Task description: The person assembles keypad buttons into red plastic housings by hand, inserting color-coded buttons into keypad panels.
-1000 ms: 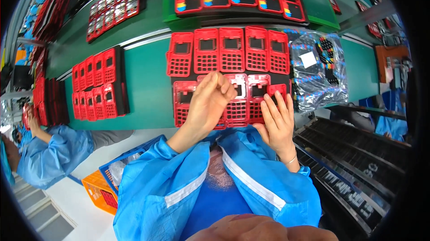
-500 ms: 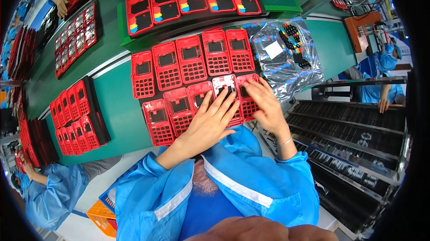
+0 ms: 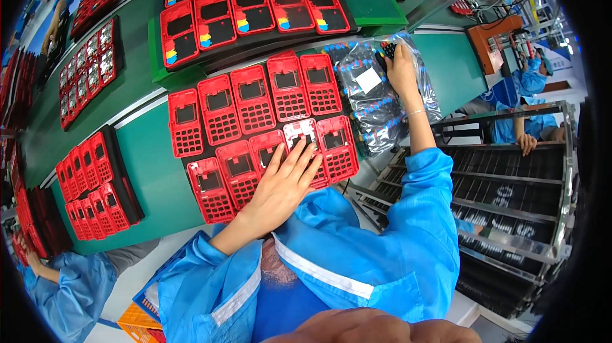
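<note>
My left hand [image 3: 280, 183] lies flat with fingers spread over the front row of red phone housings [image 3: 215, 189]. Its fingertips rest on a housing with a silvery upper part [image 3: 299, 129]. My right hand [image 3: 403, 76] is stretched out to the far right, over a clear plastic bag [image 3: 382, 104] holding rows of blue and red bits. Its fingers are bent together at a cluster of small black keypads [image 3: 390, 46] on the bag's far end; what lies between the fingertips is hidden. A rear row of red housings with dark screen windows [image 3: 218, 102] sits on the same black tray.
Beyond, a raised green shelf [image 3: 376, 11] carries red housings with yellow and blue bits. More filled trays [image 3: 99, 180] stand at left. A metal rack of black trays [image 3: 510, 190] is at right. Co-workers in blue sit at both sides.
My right hand has left the front right housing and reached far right to the black keypads on the bag. My left hand stays on the housings. The whole view has shifted slightly.
</note>
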A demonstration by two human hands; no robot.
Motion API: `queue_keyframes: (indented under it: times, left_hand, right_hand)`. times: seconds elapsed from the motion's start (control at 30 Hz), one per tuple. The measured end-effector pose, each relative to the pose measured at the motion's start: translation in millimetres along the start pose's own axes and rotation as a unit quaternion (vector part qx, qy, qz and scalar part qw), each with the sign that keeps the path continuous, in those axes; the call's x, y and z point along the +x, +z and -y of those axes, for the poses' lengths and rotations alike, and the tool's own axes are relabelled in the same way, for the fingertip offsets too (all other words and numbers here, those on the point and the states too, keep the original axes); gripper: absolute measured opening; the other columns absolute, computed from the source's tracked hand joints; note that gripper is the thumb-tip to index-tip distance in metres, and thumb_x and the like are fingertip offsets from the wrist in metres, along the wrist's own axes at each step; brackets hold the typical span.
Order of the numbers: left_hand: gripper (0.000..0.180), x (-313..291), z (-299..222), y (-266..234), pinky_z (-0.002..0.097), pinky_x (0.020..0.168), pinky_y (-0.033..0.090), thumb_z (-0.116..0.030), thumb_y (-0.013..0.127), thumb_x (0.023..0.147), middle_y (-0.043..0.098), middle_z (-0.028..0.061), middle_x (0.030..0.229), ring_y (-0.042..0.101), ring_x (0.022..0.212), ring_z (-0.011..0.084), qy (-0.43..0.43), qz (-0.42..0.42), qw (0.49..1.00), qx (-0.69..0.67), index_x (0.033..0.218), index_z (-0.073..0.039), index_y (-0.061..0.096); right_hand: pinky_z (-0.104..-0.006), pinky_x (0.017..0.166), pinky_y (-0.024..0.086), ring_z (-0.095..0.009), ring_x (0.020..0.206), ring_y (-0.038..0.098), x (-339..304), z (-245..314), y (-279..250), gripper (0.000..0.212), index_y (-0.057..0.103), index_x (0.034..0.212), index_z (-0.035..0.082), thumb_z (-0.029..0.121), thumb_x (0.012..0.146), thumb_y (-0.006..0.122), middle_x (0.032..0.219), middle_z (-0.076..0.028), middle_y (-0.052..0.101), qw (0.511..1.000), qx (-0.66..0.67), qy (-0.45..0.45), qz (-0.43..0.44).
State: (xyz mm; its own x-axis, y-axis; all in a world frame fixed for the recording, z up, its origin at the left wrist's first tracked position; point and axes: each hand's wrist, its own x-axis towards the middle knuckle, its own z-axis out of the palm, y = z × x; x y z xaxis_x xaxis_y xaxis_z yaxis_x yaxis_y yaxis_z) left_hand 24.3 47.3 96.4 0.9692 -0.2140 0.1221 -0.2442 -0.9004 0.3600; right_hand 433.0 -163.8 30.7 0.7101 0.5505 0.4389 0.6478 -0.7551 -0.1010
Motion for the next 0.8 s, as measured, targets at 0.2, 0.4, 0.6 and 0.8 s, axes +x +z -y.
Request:
queue_keyframes:
  times: [0.2, 0.4, 0.6, 0.8]
  left_hand:
    - [0.066, -1.5, 0.8, 3.3, 0.0576, 0.126, 0.022, -0.030, 0.062, 0.097, 0.045, 0.0190, 0.160, 0.032, 0.155, 0.0357, -0.008, -0.012, 1.000, -0.024, 0.154, -0.001, 0.046]
    - [0.065, -1.0, 0.3, -0.8, 0.0576, 0.126, 0.023, -0.028, 0.062, 0.097, 0.044, 0.0193, 0.160, 0.033, 0.154, 0.0359, -0.003, -0.009, 1.000, -0.010, 0.154, 0.000, 0.046]
    - [0.064, -0.9, 0.9, 0.6, 0.0577, 0.126, 0.022, -0.025, 0.062, 0.096, 0.044, 0.0196, 0.160, 0.034, 0.154, 0.0361, -0.002, -0.008, 1.000, -0.009, 0.153, 0.000, 0.046]
    - [0.064, -2.0, 0.0, 0.3, 0.0574, 0.126, 0.023, -0.025, 0.061, 0.096, 0.045, 0.0197, 0.159, 0.034, 0.154, 0.0359, 0.000, -0.012, 1.000, -0.006, 0.153, 0.001, 0.047]
  right_hand:
    - [-0.0494, 0.096, 0.051, -0.043, 0.110, 0.063, 7.3, 13.3, 6.7, 0.044, 0.060, 0.118, -0.009, 0.024, 0.092, 0.073, 0.118, -0.026, 0.064, 0.991, -0.134, 0.011, -0.004]
    - [-0.0490, 0.095, 0.052, -0.043, 0.108, 0.064, 11.3, -13.7, 15.0, 0.055, 0.060, 0.114, -0.011, 0.037, 0.091, 0.075, 0.114, -0.027, 0.064, 0.980, -0.158, 0.115, 0.037]
    - [-0.0505, 0.096, 0.050, -0.043, 0.111, 0.062, 18.2, -20.3, 19.1, 0.059, 0.060, 0.113, -0.009, 0.042, 0.088, 0.077, 0.117, -0.027, 0.064, 0.981, -0.184, 0.064, -0.006]
    - [-0.0499, 0.098, 0.049, -0.041, 0.114, 0.063, 16.3, 5.5, 13.2, 0.053, 0.066, 0.115, -0.005, 0.038, 0.087, 0.078, 0.121, -0.024, 0.066, 0.985, -0.170, 0.035, -0.014]
